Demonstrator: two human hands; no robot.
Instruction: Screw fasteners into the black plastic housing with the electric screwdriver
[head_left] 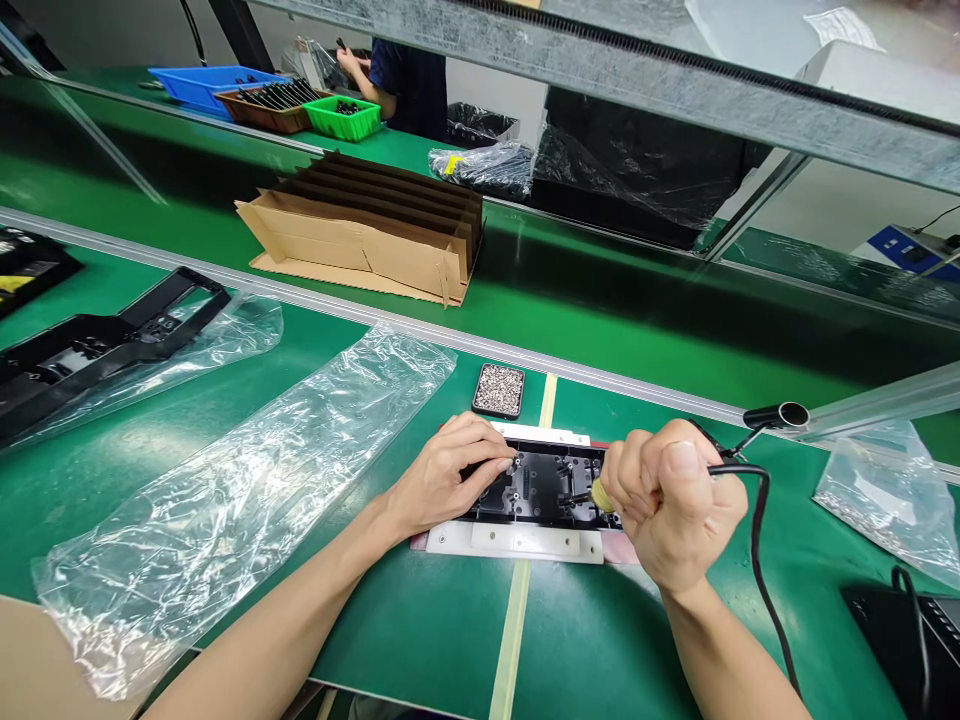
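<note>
A black plastic part (541, 486) lies in a white fixture (517, 541) on the green bench, right in front of me. My left hand (450, 473) rests on the part's left end, fingertips pressing on it. My right hand (671, 500) is closed around a corded electric screwdriver (600, 494), held upright with its tip down on the part's right side; its black cable (761, 545) runs off behind the hand. A small black tray of silver screws (499, 389) sits just beyond the fixture.
Clear plastic bags lie at left (225, 500) and right (885, 495). Black frames (90, 345) rest at far left. A cardboard divider box (375, 235) sits on the conveyor. Coloured bins (341, 118) and another person (405, 80) are across the line.
</note>
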